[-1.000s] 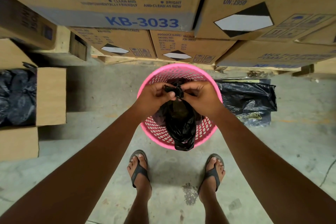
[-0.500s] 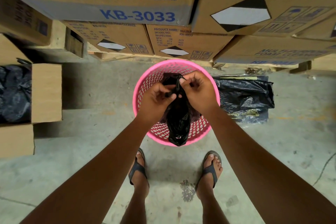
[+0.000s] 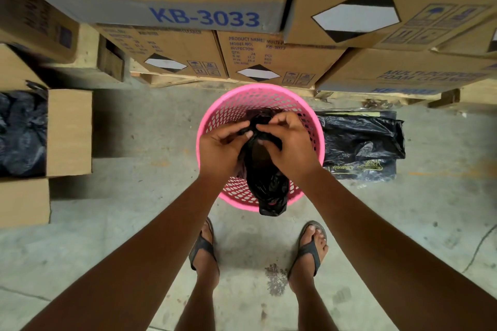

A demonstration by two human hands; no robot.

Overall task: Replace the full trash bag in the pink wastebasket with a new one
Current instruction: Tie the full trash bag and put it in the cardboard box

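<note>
Above the pink wastebasket, I pinch the crumpled, glossy black trash bag with my left hand and right hand, its tail dangling past the rim.

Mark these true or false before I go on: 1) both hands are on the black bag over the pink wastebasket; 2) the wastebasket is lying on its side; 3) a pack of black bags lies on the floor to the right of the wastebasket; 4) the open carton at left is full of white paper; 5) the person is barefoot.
1) True: the left hand and right hand both pinch the top of the black bag above the pink wastebasket.
2) False: it stands upright, mouth up.
3) True: the pack of black bags lies flat there.
4) False: the open carton holds black plastic.
5) False: the person wears sandals.
</note>
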